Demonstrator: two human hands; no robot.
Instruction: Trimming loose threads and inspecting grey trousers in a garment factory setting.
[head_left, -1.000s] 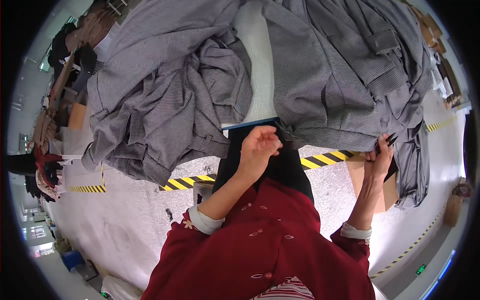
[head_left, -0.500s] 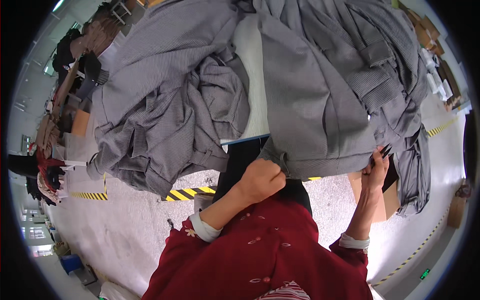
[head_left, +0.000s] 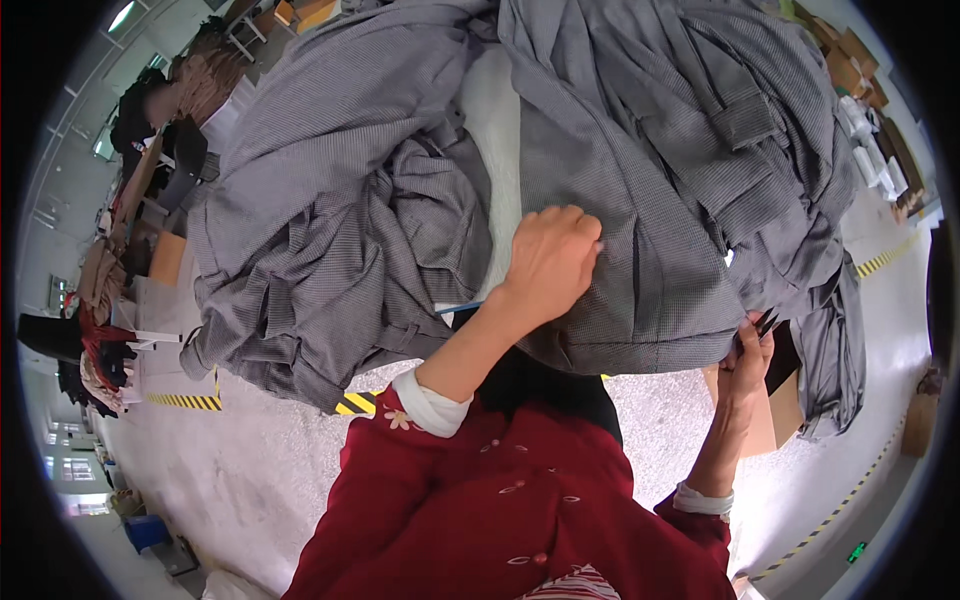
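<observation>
Grey fine-checked trousers hang over the table's near edge, with a stitched band along their lower rim. My left hand rests over their front, its fingers curled; whatever lies in them is hidden. At the right end of the band is my right hand, closed round small dark thread snips whose points stick up past the fingers. That hand also touches the garment's corner. On the left lies a crumpled heap of the same grey cloth.
A pale table strip shows between the heaps. An open cardboard box stands below my right hand, with grey cloth draped beside it. Black-and-yellow tape marks the floor. Racks of clothing stand far left.
My left hand has moved up and away from the garment's lower edge onto its front. My right hand has stayed near the corner with the snips, shifting slightly down.
</observation>
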